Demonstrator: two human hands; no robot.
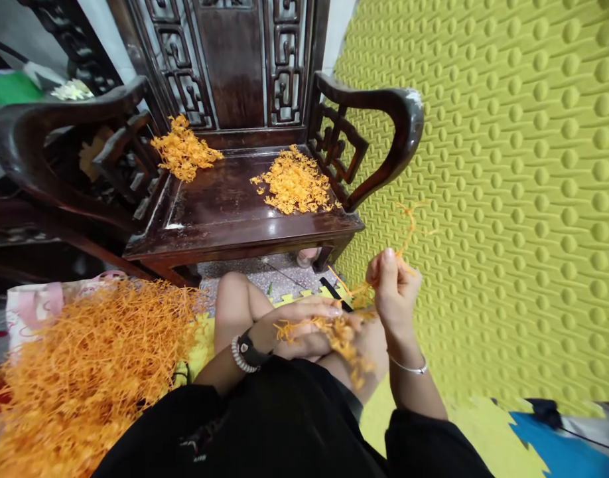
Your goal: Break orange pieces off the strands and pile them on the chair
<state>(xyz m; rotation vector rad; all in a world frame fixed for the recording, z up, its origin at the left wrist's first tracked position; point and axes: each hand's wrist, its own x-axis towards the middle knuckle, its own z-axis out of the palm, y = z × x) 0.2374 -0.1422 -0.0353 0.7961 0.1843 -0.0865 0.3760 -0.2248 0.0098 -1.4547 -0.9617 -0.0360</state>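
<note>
Orange strands (334,332) are resting bunched in the left hand (304,328) over the lap, while the right hand (397,285) is pinching one strand (408,226); pulling gently, I'd say, avoids snapping it.

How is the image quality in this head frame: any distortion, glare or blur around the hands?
Head view: strong wide-angle bending curves the chair arms and the yellow mat; soft glare patches sit on the dark seat; the left hand and its orange strands are fairly sharp; the strand lifted by the right hand is thin and slightly blurred; lighting is even, shadows weak.
</note>
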